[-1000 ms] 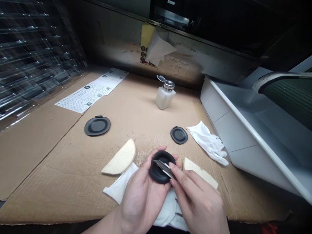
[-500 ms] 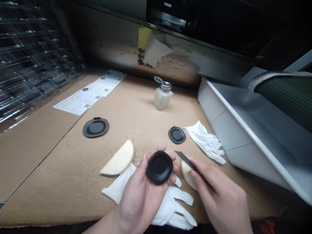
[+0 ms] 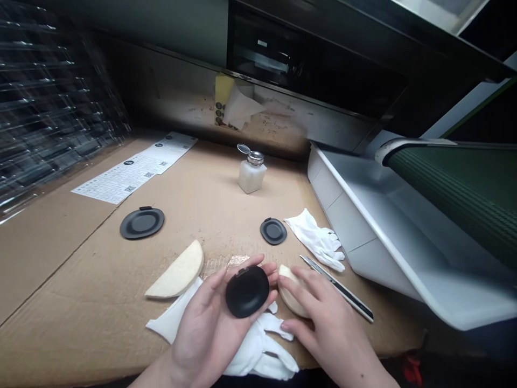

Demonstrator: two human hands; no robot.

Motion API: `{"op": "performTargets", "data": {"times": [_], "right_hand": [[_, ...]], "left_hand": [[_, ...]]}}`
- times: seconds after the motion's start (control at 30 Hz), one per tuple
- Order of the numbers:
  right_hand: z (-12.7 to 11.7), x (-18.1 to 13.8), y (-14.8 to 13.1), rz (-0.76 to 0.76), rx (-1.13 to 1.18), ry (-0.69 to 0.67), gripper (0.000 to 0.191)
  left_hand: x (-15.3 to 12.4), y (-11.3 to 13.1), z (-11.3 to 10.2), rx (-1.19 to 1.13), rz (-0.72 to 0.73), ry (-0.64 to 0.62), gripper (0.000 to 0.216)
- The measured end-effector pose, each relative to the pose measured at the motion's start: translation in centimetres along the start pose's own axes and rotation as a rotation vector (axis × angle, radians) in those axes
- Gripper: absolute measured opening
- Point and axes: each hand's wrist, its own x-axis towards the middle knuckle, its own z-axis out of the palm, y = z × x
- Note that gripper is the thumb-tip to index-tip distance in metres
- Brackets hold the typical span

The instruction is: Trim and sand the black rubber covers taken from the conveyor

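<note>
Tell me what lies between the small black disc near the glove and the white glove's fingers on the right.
Nothing: in the head view, only bare cardboard shows between the small black disc and the white glove. The utility knife lies nearer, below the glove.

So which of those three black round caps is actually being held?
The black cap nearest the camera, gripped in the left hand. The larger cap and small cap lie untouched on the cardboard.

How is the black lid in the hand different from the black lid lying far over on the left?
The held black lid is lifted off the cardboard in the left hand; the far-left black lid lies flat on the cardboard, untouched. The held one shows a smooth, bulging side; the far-left one shows a dished side with a raised rim. Both are black, rounded and have a small tab on the edge.
</note>
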Motion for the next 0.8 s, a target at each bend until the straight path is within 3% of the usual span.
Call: {"op": "performTargets", "data": {"times": [0.13,0.3,0.37,0.5,0.67,0.8], "right_hand": [[-0.7,0.7,1.0,0.069,0.128,-0.015,0.043],[-1.8,1.3,0.8,0.149,0.379,0.267,0.030],[-1.5,1.4,-1.0,0.039,0.371,0.351,0.029],[0.3,1.6,-3.9,-0.260,0.217,0.371,0.028],[0.3,3.7,-2.2,-0.249,0.115,0.310,0.024],[-0.2,4.3,-1.9,-0.201,0.112,0.345,0.023]], "left_hand": [[-0.1,0.0,-0.3,0.021,-0.006,-0.028,0.037],[0.1,-0.4,-0.3,0.117,0.077,-0.025,0.035],[0.1,-0.5,-0.2,0.126,0.082,-0.018,0.035],[0.3,-0.7,-0.2,0.141,0.107,0.047,0.034],[0.6,-0.7,-0.1,0.221,0.127,0.057,0.034],[0.6,-0.7,0.1,0.244,0.134,0.132,0.029]]}}
